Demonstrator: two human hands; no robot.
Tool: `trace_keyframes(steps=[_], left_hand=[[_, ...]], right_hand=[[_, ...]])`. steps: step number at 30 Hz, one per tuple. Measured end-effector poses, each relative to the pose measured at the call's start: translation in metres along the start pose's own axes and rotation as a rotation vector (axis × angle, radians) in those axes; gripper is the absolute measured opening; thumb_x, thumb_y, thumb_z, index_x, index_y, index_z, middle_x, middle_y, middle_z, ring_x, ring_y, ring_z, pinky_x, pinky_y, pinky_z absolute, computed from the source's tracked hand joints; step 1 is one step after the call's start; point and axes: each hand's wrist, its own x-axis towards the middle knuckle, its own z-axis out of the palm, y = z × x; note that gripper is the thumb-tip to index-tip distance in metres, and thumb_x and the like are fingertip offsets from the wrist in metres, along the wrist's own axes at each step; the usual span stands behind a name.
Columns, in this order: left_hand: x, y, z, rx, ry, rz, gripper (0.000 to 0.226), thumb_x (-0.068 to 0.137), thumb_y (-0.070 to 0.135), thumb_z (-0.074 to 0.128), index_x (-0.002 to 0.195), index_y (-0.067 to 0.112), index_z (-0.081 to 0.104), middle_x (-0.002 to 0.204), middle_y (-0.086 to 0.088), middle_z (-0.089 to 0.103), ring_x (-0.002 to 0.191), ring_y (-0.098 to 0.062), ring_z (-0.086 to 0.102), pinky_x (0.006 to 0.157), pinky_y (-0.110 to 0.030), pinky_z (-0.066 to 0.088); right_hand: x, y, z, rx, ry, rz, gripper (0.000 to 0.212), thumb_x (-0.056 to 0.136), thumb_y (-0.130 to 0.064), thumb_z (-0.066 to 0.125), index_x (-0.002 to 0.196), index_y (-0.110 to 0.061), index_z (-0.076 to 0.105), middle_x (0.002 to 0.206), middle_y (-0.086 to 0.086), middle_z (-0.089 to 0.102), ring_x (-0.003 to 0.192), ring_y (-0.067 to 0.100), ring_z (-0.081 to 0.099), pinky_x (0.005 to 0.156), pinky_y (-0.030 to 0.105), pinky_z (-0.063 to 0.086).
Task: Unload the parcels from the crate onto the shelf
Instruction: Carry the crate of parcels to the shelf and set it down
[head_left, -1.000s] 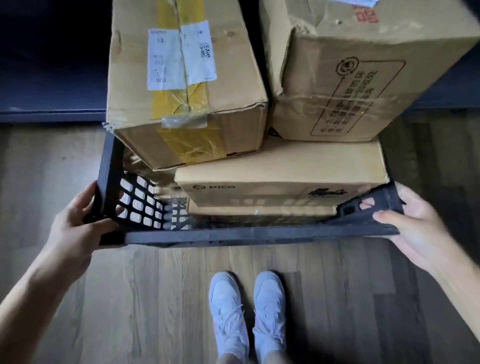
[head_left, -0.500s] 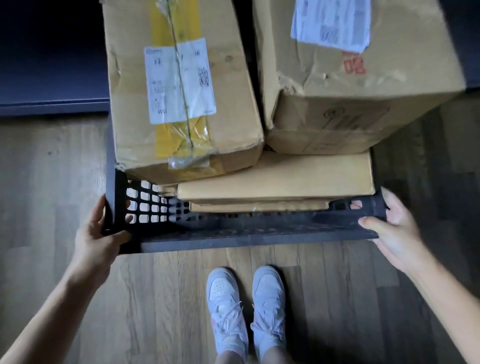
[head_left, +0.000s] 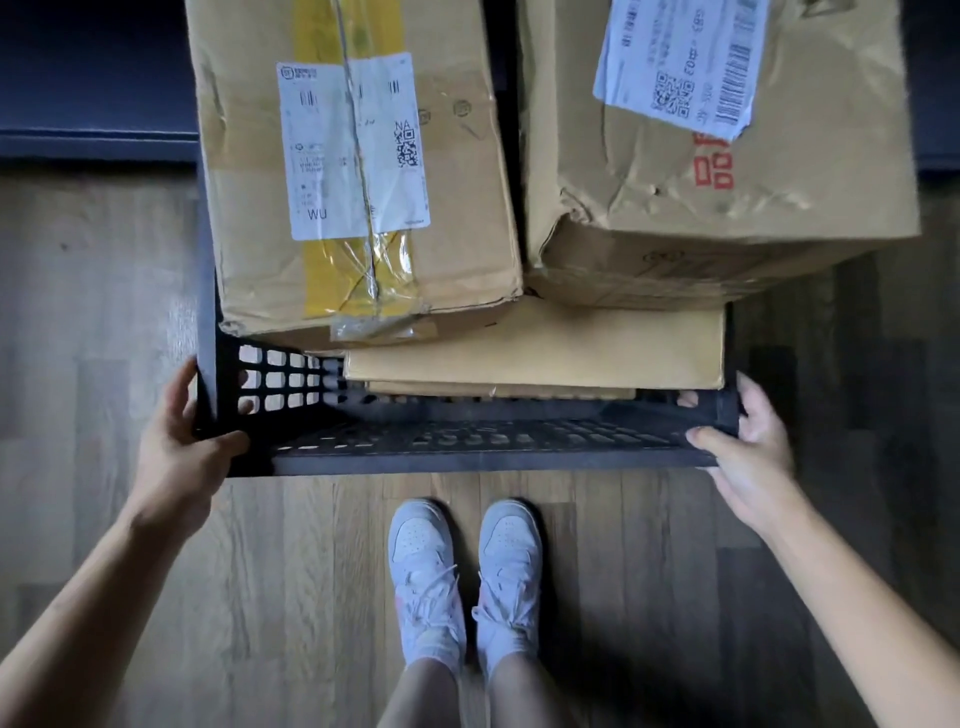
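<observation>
Head view, looking straight down: I have the black plastic crate (head_left: 467, 441) between my hands, and I take it as my landmark. My left hand (head_left: 179, 447) grips its near left corner, thumb hooked over the rim to the inside, fingers (head_left: 182, 395) wrapped on the outer wall. My right hand (head_left: 748, 441) grips the near right corner the same way, thumb laid along the near rim and fingers curled round the side wall, one fingertip showing through a handle slot. Both hands are clenched on the crate.

The parcels are all in or on the crate. Stacked high on its left side sits a tall cardboard box (head_left: 358, 171) with yellow tape and a white shipping label. On the right side sits a wider, crumpled box (head_left: 727, 208) with a white barcode label and red print; it overhangs the crate's right wall. Under those two, lower inside the crate, lies a flat box (head_left: 540, 348), with another thin parcel's edge (head_left: 498, 388) just beneath it.

The crate's near inside is open, lattice holes showing through. Nearer to me than the crate, on the wooden floor (head_left: 260, 597), are my two white sneakers (head_left: 462, 577). Beyond the crate's far side runs a dark blue ledge (head_left: 93, 140); I cannot tell whether it is the shelf.
</observation>
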Motion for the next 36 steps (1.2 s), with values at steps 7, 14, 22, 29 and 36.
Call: trace_keyframes(steps=[7, 14, 22, 29, 36], left_hand=[[0.001, 0.002, -0.001, 0.083, 0.004, -0.001, 0.093, 0.068, -0.033, 0.041, 0.13, 0.036, 0.044, 0.097, 0.013, 0.069, 0.08, 0.002, 0.069, 0.063, -0.018, 0.057], [-0.002, 0.005, -0.005, 0.102, 0.014, -0.05, 0.089, 0.071, -0.028, 0.049, 0.123, 0.045, 0.046, 0.096, 0.013, 0.071, 0.082, 0.001, 0.069, 0.062, -0.023, 0.058], [-0.025, 0.034, -0.005, 0.135, -0.003, -0.141, 0.084, 0.08, -0.009, 0.06, 0.144, 0.031, 0.023, 0.13, -0.009, 0.053, 0.106, -0.024, 0.059, 0.092, -0.043, 0.046], [-0.052, 0.096, -0.017, 0.221, -0.005, -0.103, 0.078, 0.082, 0.002, 0.064, 0.145, 0.029, 0.026, 0.148, -0.017, 0.035, 0.132, -0.035, 0.038, 0.1, -0.051, 0.04], [-0.081, 0.151, -0.018, 0.193, -0.1, -0.048, 0.074, 0.084, 0.0, 0.061, 0.144, 0.027, 0.027, 0.147, -0.016, 0.036, 0.129, -0.035, 0.042, 0.101, -0.055, 0.041]], right_hand=[[-0.002, 0.0, 0.004, -0.015, 0.051, -0.001, 0.074, 0.075, 0.027, 0.043, 0.125, -0.028, 0.047, 0.098, -0.002, 0.063, 0.087, 0.009, 0.061, 0.07, 0.021, 0.054], [-0.003, -0.004, 0.005, -0.077, 0.076, 0.029, 0.068, 0.077, 0.021, 0.048, 0.12, -0.032, 0.044, 0.098, -0.003, 0.062, 0.082, 0.009, 0.06, 0.054, 0.024, 0.056], [-0.028, -0.019, -0.006, -0.256, 0.047, 0.052, 0.079, 0.076, -0.005, 0.071, 0.137, -0.034, 0.03, 0.149, 0.013, 0.029, 0.133, 0.022, 0.034, 0.102, 0.042, 0.038], [-0.069, -0.068, -0.001, -0.437, -0.04, 0.017, 0.078, 0.075, -0.013, 0.074, 0.136, -0.036, 0.031, 0.15, 0.004, 0.029, 0.135, 0.023, 0.03, 0.101, 0.038, 0.03], [-0.096, -0.127, 0.018, -0.381, -0.023, -0.035, 0.072, 0.074, -0.007, 0.072, 0.135, -0.027, 0.037, 0.145, 0.007, 0.037, 0.132, 0.024, 0.035, 0.101, 0.036, 0.031]])
